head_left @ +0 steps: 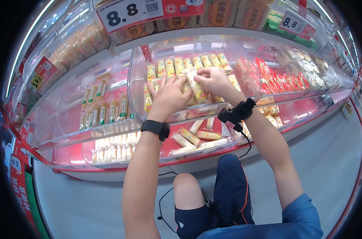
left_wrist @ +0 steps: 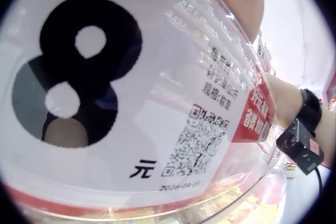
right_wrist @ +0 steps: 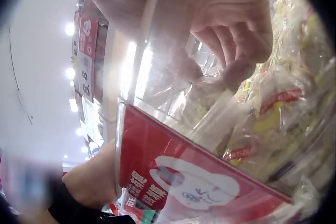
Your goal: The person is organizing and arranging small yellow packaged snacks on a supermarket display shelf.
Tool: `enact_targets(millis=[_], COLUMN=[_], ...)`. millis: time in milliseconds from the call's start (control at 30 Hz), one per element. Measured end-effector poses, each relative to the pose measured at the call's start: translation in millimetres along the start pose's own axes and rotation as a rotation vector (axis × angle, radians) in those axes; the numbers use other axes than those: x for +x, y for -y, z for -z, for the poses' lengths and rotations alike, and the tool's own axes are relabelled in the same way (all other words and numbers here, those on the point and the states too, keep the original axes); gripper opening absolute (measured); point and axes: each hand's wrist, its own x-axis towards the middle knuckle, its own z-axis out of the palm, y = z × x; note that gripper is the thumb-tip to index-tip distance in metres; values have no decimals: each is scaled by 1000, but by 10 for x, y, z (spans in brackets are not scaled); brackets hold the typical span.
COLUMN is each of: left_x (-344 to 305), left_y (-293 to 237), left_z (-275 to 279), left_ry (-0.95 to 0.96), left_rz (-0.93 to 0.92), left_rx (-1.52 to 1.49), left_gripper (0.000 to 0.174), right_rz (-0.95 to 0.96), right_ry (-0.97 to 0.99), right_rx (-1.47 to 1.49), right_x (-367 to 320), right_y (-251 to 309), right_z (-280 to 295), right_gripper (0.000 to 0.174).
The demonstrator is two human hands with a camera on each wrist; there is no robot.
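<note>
In the head view, a clear bin (head_left: 135,75) holds rows of wrapped snack packets (head_left: 169,68) in yellow printed film. My right hand (head_left: 219,81) pinches the upper end of one wrapped packet (head_left: 197,89) that lies tilted over the others. The right wrist view shows the thumb and fingers of that hand (right_wrist: 231,29) gathered on crinkled clear film (right_wrist: 202,95). To its left, my left hand (head_left: 170,99) rests with spread fingers on packets in the same bin. A large price card (left_wrist: 142,103) fills most of the left wrist view and hides the left fingers.
Slim green-labelled packets (head_left: 103,107) stand in the bin at left, red packets (head_left: 274,75) in one at right. Loose packets (head_left: 189,137) lie on the lower shelf. A clear front wall (head_left: 181,115) runs beneath my forearms. An overhead shelf edge (head_left: 213,32) spans the back.
</note>
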Motion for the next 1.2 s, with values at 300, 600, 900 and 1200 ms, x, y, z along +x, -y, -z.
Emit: enact_targets(millis=[300, 600, 900, 1200], left_x=[-7, -25, -16, 48], left_y=[47, 20, 48, 7], left_z=[-53, -27, -68, -58], left_ry=[-30, -10, -102, 45], left_rz=[-33, -23, -92, -338], left_rx=[9, -5, 105, -98], left_gripper=[53, 54, 55, 81], right_rz=[63, 165, -22, -75], right_ry=[-3, 58, 222, 160], right_rx=[-227, -417, -111, -158], right_x=[-101, -83, -129, -88], right_y=[-19, -53, 15, 45], right_z=[28, 48, 99, 66], right_gripper=[54, 48, 52, 40])
